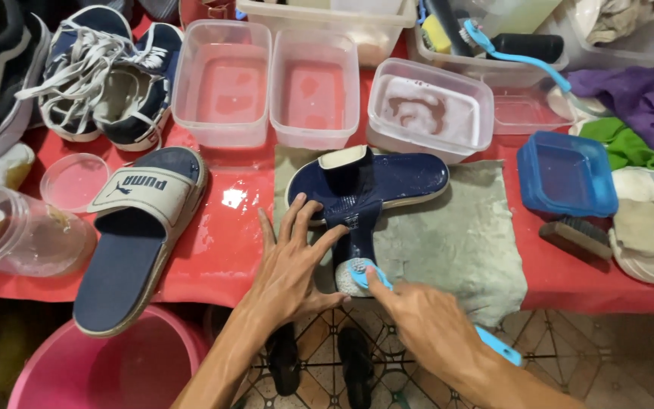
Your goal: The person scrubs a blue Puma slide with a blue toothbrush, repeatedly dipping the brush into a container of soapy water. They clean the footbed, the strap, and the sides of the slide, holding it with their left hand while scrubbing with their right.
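Observation:
A wet navy slide sandal [395,180] lies sideways on a grey-green cloth [456,235], its strap opened out toward me. My left hand [291,261] presses flat on the strap and the sandal's near edge, fingers spread. My right hand [425,322] grips a light-blue brush [357,274] whose white bristle head rests on the end of the strap; its handle end sticks out behind my wrist. A second navy slide with a pale strap [134,235] lies to the left on the red table cover.
Three clear tubs of water [225,83], [313,87], [429,110] stand behind the sandal, the right one soapy. A blue tub [565,174] and a dark brush [578,236] sit at right, sneakers [107,72] at back left. A pink bucket [115,363] stands below.

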